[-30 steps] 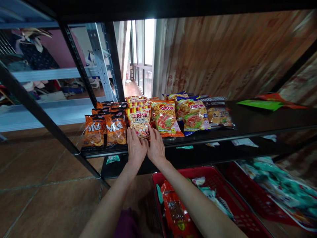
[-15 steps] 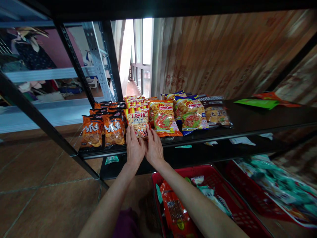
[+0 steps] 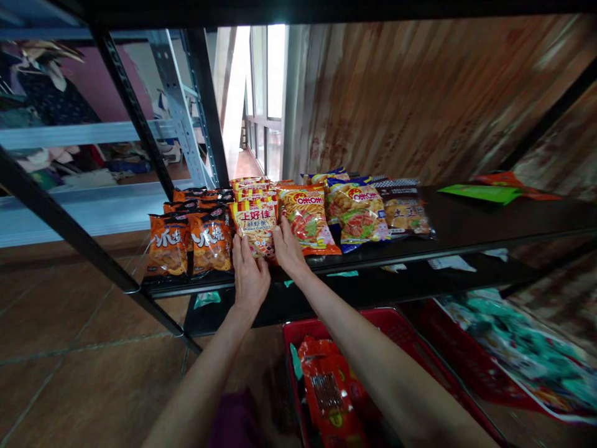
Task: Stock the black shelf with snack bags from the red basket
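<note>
A yellow and red prawn crackers bag (image 3: 255, 224) stands at the front of the black shelf, with more like it lined up behind. My left hand (image 3: 249, 274) rests stretched fingers against its lower left front, the thumb near its bottom edge. At its right edge lies my right hand (image 3: 290, 249), fingers extended and open, close to the orange noodle snack bag (image 3: 310, 224). To the left stand orange and black snack bags (image 3: 211, 242) in rows. A blue-edged snack bag (image 3: 359, 214) and a brown potato snack bag (image 3: 403, 211) lean farther right.
The black shelf (image 3: 466, 227) carries a green packet (image 3: 480, 193) and an orange packet on the right. Below stands a red basket (image 3: 387, 320) with red packets (image 3: 326, 392). Another basket at right holds green-white packets (image 3: 517, 348). A black post (image 3: 93, 249) rises at left.
My right hand has shifted up along the right side of the prawn crackers bag, apart from my left hand. The left hand stays at the bag's lower left. The view has moved slightly.
</note>
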Motion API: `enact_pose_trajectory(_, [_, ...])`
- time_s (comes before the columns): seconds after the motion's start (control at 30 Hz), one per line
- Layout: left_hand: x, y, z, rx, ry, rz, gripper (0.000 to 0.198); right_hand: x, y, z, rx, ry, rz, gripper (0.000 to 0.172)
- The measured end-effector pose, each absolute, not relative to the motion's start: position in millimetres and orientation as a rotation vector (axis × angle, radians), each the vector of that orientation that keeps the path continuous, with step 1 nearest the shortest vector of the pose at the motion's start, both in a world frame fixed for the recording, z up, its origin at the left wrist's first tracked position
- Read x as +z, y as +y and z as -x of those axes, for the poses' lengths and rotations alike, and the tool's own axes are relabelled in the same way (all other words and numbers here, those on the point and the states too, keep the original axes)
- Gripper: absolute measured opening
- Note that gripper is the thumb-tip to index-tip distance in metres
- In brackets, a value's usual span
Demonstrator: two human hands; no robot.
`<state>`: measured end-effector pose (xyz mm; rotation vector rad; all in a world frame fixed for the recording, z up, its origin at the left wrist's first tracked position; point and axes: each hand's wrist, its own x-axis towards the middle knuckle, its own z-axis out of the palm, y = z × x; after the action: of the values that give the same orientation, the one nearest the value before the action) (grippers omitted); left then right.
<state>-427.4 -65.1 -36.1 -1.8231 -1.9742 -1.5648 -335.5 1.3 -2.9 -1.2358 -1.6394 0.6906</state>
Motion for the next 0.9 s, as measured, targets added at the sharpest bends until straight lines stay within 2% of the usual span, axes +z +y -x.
enact_pose_trajectory(0.53, [-44,-62,426,-1.615,-1.895,1.8,0.06,-5,6,331,0.716,-1.728,1.266,0.056])
enact_pose_trajectory(0.9, [-51,-64,425,-1.641,-1.866,1.755,0.06,-10,9,314,0.688,-1.817,1.098,0.049])
